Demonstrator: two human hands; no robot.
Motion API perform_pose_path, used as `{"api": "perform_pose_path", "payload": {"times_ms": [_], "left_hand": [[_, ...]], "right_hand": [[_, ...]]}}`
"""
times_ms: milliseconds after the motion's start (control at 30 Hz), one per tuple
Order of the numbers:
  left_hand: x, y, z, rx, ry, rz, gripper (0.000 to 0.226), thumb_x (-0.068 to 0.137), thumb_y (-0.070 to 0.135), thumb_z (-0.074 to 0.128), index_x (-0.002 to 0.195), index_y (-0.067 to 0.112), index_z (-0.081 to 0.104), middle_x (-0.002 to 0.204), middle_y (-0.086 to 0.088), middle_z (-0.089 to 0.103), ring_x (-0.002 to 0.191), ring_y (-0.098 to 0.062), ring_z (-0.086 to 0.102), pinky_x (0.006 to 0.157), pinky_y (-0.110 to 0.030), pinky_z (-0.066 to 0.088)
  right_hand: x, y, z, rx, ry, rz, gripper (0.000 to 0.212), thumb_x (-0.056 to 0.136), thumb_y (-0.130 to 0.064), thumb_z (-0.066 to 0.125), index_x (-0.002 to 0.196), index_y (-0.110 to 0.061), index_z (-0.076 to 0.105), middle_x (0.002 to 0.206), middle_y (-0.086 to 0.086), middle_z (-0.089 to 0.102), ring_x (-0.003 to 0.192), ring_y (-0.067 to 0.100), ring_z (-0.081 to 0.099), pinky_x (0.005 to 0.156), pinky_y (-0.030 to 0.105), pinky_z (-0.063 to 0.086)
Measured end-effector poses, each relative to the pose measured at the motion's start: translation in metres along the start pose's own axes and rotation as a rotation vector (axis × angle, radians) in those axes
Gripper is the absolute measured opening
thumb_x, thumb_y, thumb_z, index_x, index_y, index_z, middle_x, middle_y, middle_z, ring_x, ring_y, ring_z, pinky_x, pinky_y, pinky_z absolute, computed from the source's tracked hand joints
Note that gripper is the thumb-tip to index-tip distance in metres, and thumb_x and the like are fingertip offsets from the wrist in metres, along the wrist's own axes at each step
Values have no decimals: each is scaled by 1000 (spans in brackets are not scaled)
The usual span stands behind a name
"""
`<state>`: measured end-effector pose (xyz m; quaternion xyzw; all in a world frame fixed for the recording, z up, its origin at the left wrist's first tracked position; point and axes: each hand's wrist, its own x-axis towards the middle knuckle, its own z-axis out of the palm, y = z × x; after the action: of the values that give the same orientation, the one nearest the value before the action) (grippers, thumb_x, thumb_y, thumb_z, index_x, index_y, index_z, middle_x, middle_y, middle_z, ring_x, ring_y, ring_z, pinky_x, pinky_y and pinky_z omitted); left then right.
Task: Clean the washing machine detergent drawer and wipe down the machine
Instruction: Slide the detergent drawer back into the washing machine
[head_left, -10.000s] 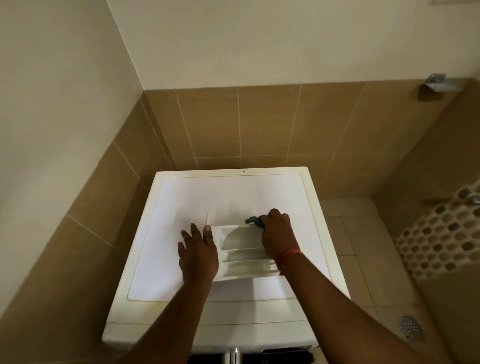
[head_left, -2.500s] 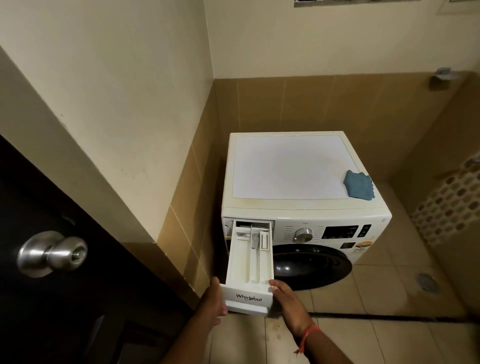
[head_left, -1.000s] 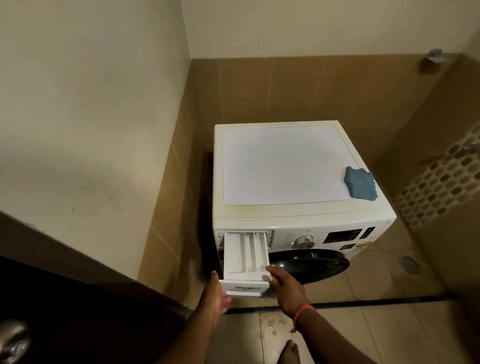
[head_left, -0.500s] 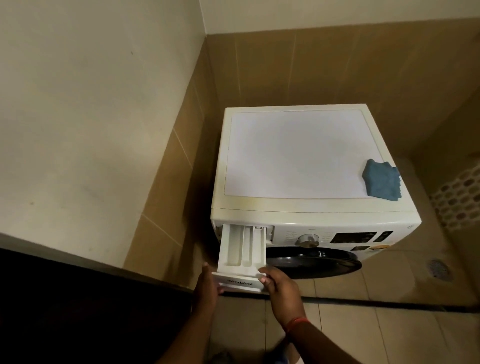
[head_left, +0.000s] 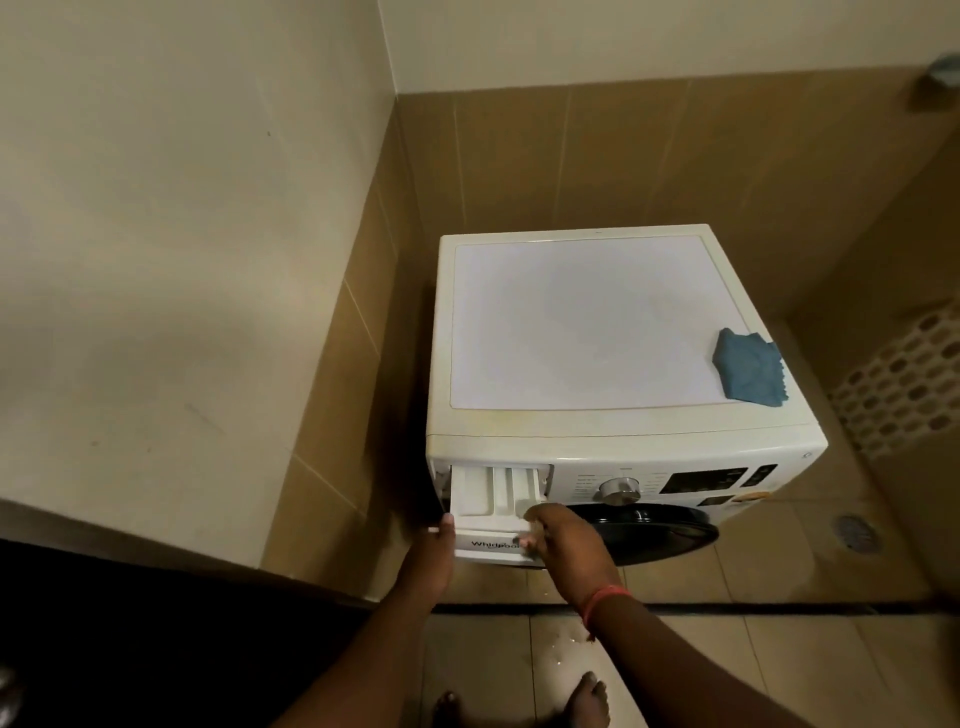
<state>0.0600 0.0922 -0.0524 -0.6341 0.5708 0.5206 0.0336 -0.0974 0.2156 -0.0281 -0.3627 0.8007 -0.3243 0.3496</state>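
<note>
The white washing machine (head_left: 587, 332) stands in a tiled corner. Its white detergent drawer (head_left: 491, 499) sticks partly out of the slot at the front's upper left. My left hand (head_left: 434, 553) holds the drawer's left front corner. My right hand (head_left: 563, 543) grips the right end of the drawer's front panel, fingers curled over its top edge. A blue cloth (head_left: 748, 374) lies crumpled on the machine's top near the right edge, away from both hands.
The dark round door (head_left: 654, 530) and a silver dial (head_left: 619, 491) sit right of the drawer. A beige wall (head_left: 182, 260) stands close on the left. A floor drain (head_left: 857, 532) lies at the right, wet spots on the tiles (head_left: 566, 647) by my bare feet.
The drawer came off the machine's top, where it was being wiped with the cloth, and has slid steadily deeper into its slot. The cloth now lies on top.
</note>
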Motion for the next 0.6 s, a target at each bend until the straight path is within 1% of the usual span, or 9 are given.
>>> {"api": "perform_pose_path", "payload": {"times_ms": [67, 100, 167, 200, 267, 333, 400, 533, 600], "left_hand": [[-16, 5, -12, 248, 4, 92, 79, 92, 69, 37, 148, 13, 35, 145, -14, 49, 130, -32, 49, 107, -39, 39], [-18, 3, -16, 381, 64, 166, 80, 92, 66, 44, 152, 16, 25, 150, -11, 43, 134, -31, 45, 107, -39, 38], [-17, 1, -25, 585, 199, 314, 89, 87, 63, 57, 154, 20, 18, 154, -10, 35, 136, -30, 42, 106, -41, 40], [-14, 0, -29, 661, 258, 370, 91, 85, 61, 61, 154, 21, 17, 155, -9, 32, 137, -29, 39, 108, -42, 39], [-9, 5, -36, 806, 343, 468, 96, 79, 58, 68, 153, 19, 22, 152, -10, 32, 135, -30, 37, 109, -45, 36], [-1, 13, -42, 887, 400, 566, 100, 69, 55, 78, 150, 18, 32, 146, -12, 39, 129, -33, 42, 107, -49, 36], [7, 23, -44, 934, 441, 627, 101, 66, 52, 82, 149, 18, 34, 146, -15, 39, 130, -35, 41, 108, -53, 34], [18, 52, -47, 1001, 417, 631, 100, 79, 47, 74, 155, 22, 16, 155, -15, 23, 141, -35, 25, 114, -57, 24], [24, 64, -48, 1023, 414, 614, 98, 82, 47, 71, 155, 24, 10, 157, -13, 17, 143, -33, 19, 117, -58, 17]], "right_hand": [[2, 5, 3, -339, -27, -119, 22, 86, -19, 69, 108, -20, 65, 103, -3, 64, 96, 13, 62, 81, 27, 51], [2, 10, 4, -491, -7, -181, 20, 84, -21, 69, 104, -21, 65, 101, -3, 63, 95, 17, 60, 78, 31, 50], [3, 16, 5, -581, 47, -198, 18, 78, -20, 72, 95, -22, 66, 94, -2, 63, 88, 22, 60, 70, 34, 50], [3, 15, 3, -578, 76, -181, 22, 74, -20, 76, 93, -22, 66, 93, -2, 63, 85, 22, 60, 67, 34, 51], [7, 15, 1, -600, 129, -151, 35, 66, -25, 83, 97, -23, 65, 95, -2, 62, 83, 22, 59, 67, 35, 52], [12, 8, -3, -685, 156, -137, 51, 65, -30, 84, 110, -22, 62, 100, -1, 58, 87, 23, 56, 70, 37, 51], [20, -2, -8, -753, 180, -125, 68, 63, -32, 86, 121, -22, 53, 107, 1, 55, 93, 24, 53, 75, 39, 50], [43, -18, -16, -898, 252, -178, 85, 53, -17, 88, 125, -20, 44, 121, 6, 50, 103, 30, 50, 85, 45, 47], [57, -21, -19, -969, 258, -187, 90, 50, -18, 89, 128, -16, 42, 125, 9, 49, 107, 33, 50, 89, 49, 44]]}}
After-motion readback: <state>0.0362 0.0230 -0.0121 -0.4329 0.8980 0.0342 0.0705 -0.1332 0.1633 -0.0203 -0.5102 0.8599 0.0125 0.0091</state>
